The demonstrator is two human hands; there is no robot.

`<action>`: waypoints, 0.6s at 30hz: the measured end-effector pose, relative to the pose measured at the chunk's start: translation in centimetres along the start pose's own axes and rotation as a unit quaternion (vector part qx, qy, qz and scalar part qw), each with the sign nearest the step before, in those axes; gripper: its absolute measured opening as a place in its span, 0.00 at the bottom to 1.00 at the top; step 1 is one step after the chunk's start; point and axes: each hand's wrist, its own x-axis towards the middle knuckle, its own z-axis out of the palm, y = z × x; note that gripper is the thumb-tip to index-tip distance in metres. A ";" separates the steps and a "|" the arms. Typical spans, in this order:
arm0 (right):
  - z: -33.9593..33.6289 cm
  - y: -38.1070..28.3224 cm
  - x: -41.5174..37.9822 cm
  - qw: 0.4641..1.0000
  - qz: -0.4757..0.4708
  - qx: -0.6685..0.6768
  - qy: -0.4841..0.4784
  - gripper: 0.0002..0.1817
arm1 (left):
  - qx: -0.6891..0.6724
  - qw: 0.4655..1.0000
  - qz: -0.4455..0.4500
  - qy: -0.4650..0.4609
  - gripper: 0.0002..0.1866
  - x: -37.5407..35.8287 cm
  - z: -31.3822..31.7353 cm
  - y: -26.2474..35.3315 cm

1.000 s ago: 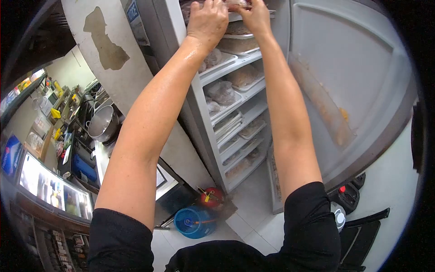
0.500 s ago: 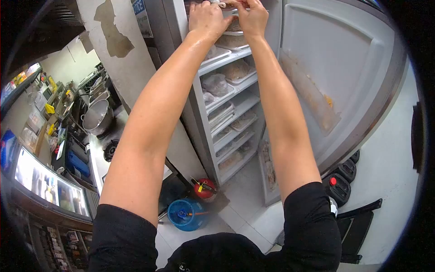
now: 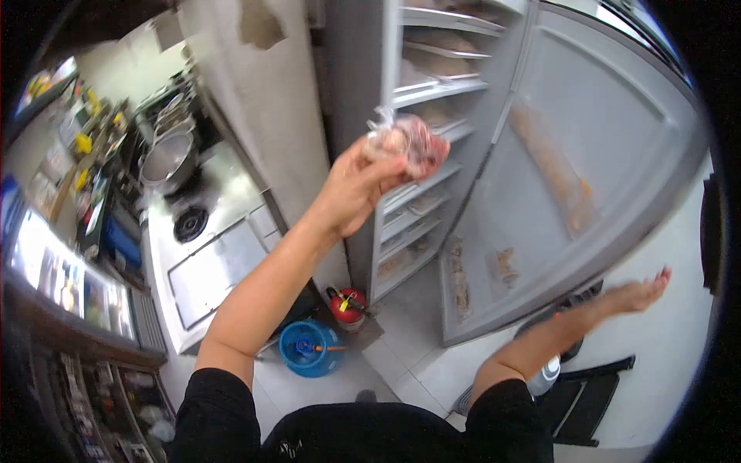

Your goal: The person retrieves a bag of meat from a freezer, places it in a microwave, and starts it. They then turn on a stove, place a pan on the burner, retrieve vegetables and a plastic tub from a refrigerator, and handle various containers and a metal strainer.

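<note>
My left hand (image 3: pixel 359 185) is closed round a clear plastic bag of reddish meat (image 3: pixel 417 145), knotted at its upper left, raised in front of the open upright freezer (image 3: pixel 363 92). Trays and bags of food sit on the freezer's shelves (image 3: pixel 440 94). Off to the right, my right hand (image 3: pixel 647 295) is stretched out near the lower edge of the open freezer door (image 3: pixel 617 100); motion blurs it and its fingers are not distinct.
A steel counter (image 3: pixel 220 270) with a burner and a large metal pot (image 3: pixel 167 160) runs along the left. On the floor stand a blue gas cylinder (image 3: pixel 310 349) and a red fire extinguisher (image 3: pixel 349 306). Dark containers are behind my right forearm.
Both hands have left the freezer's top shelf. My left hand has come down and left with the bag of meat, while my right hand has swung far right and down. The view has shifted.
</note>
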 end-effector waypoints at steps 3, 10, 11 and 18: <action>-1.4 10.2 2.1 0.886 0.388 0.065 -0.245 0.40 | -0.075 0.997 -0.025 0.026 0.32 -7.8 -3.8 1.9; -1.3 6.0 -3.5 0.856 0.439 0.062 -0.265 0.40 | -0.167 0.956 0.071 0.231 0.35 -29.0 -13.0 7.4; -1.4 3.2 -5.0 0.867 0.414 0.050 -0.273 0.39 | -0.150 0.950 0.080 0.263 0.36 -32.7 -14.2 8.8; -5.0 -22.3 -20.8 0.888 0.270 0.011 -0.371 0.36 | -0.124 0.908 0.105 0.385 0.38 -57.5 -22.7 21.1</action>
